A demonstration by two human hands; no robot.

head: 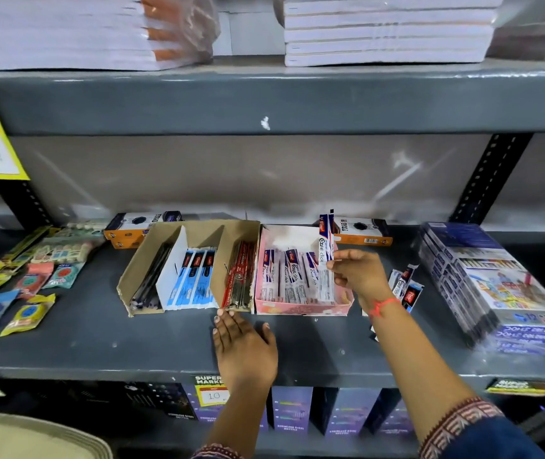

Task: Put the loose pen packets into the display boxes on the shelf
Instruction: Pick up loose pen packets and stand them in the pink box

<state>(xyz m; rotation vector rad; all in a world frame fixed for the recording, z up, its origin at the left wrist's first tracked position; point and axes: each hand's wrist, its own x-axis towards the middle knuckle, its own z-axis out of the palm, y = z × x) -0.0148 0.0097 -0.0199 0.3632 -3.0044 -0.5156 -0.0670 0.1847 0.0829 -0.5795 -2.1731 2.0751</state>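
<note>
My right hand (360,274) grips a white-and-blue pen packet (325,256) and holds it upright over the right side of the pink display box (300,308), which has several similar packets standing in it. A few loose pen packets (405,286) lie on the shelf just right of that hand. My left hand (244,346) rests flat on the shelf, fingers apart, fingertips touching the front of the brown cardboard display box (132,283). That box holds black pens, blue packets (193,281) and red packets (239,276) in separate compartments.
Small eraser and sharpener packs (29,293) lie scattered at the left of the grey shelf (132,352). Orange-and-black boxes (132,230) stand behind the display boxes. Stacked colour-pencil boxes (496,286) fill the right. Notebook stacks (387,31) sit on the shelf above.
</note>
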